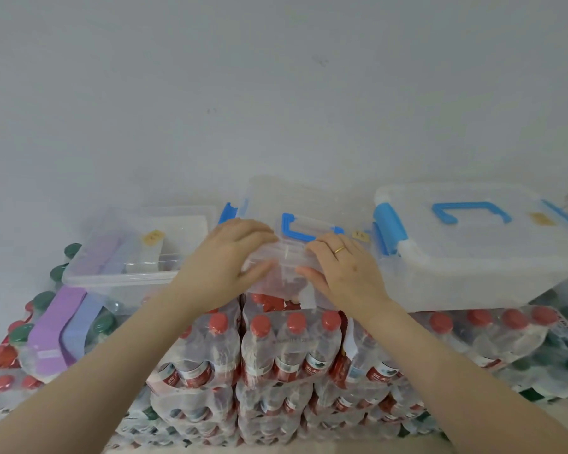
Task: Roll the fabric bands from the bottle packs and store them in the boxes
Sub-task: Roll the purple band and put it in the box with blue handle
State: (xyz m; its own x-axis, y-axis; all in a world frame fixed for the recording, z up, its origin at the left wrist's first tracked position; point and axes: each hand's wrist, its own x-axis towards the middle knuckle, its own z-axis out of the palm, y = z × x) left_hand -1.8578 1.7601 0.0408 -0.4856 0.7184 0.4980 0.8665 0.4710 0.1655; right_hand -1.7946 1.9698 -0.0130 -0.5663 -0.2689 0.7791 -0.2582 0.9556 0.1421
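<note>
Gripping front rim of middle box (pixel 309 204), left hand (pixel 225 267) and right hand (pixel 348 273) both clasped it, thumbs beneath. Box sat atop bottle packs (pixel 286 352). Purple bands (pixel 59 326) draped from left box (pixel 138 253): probably soft, light, floppy; better pinch at end.

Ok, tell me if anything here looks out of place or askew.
Yes: the purple bands hang out over the rim of the open left box, draped down onto the bottle packs rather than rolled inside. Nothing looks spilled or damaged.
</note>
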